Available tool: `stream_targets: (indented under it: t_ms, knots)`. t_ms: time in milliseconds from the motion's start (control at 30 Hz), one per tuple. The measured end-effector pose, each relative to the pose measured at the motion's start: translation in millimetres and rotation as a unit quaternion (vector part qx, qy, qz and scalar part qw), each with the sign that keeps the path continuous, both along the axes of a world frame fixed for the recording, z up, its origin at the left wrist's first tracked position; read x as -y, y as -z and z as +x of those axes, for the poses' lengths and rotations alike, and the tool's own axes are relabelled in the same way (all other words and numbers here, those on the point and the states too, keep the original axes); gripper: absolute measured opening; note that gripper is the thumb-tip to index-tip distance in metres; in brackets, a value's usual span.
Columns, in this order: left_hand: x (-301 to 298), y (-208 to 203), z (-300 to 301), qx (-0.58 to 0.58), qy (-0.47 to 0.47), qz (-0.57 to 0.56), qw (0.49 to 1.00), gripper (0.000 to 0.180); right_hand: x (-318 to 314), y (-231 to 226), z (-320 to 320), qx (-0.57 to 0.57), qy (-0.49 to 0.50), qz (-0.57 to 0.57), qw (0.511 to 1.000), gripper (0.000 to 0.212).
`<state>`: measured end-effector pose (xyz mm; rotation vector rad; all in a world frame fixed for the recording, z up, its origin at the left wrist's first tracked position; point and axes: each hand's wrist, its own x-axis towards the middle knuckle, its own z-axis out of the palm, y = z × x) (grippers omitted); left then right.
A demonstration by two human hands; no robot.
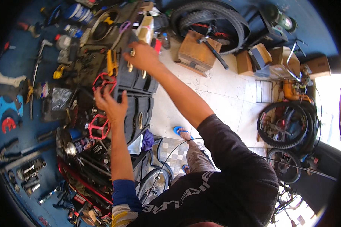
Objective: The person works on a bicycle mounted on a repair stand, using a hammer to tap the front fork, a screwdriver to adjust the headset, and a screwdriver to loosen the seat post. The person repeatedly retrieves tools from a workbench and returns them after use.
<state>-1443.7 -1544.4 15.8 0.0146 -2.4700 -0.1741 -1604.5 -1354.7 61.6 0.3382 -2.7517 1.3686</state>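
Observation:
My left hand (111, 106) reaches over the cluttered workbench, thumb and fingers apart. Its fingertips touch or overlap the lower edge of a red bike pedal (109, 80), and a second red pedal (99, 127) lies beside my wrist. Farther off, my right hand (144, 56) is at the black drawers (129, 80) on the bench's right side. Its fingers curl across a gold-coloured drawer handle (130, 67), partly hiding it. Between the hands, a yellow metal piece (112, 62) rests on the bench near its edge.
Tools hang on the blue wall panel (17, 128) at left. Beyond the drawers are a wooden crate (198, 51) with a hammer (214, 51) on it, bike tyres (212, 19) and cardboard boxes (278, 62). A bike wheel (154, 185) stands below the bench; a cable (178, 145) arcs across.

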Motion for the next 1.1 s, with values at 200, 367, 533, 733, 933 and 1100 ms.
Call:
stream_targets:
  t_ms: [200, 367, 533, 733, 933, 1100]
  knots:
    - [-5.9, -0.8, 0.2, 0.024, 0.025, 0.01, 0.999, 0.075, -215.2, 203.6, -34.0, 0.158, 0.157, 0.179, 0.958, 0.06]
    - [-6.5, -0.7, -6.9, 0.033, 0.039, -0.004, 0.999, 0.075, -367.5, 332.7, -51.3, 0.26, 0.252, 0.344, 0.866, 0.086]
    - [-9.5, -0.5, -18.1, 0.062, 0.062, -0.017, 0.996, 0.077, -426.9, 419.2, -71.3, 0.24, 0.275, 0.362, 0.858, 0.08]
    - [-5.1, 10.3, -14.2, 0.045, 0.071, -0.004, 0.996, 0.083, -386.2, 429.1, -74.7, 0.321, 0.254, 0.218, 0.886, 0.049]
    - [-13.0, -2.5, 1.3, 0.053, 0.071, -0.023, 0.996, 0.08, -345.8, 344.0, 65.4, 0.414, 0.261, -0.254, 0.834, 0.031]
    - [-17.1, -7.0, -11.8, -0.028, 0.126, -0.074, 0.989, 0.075, -343.6, 226.0, 346.7, 0.384, 0.327, -0.263, 0.822, 0.042]
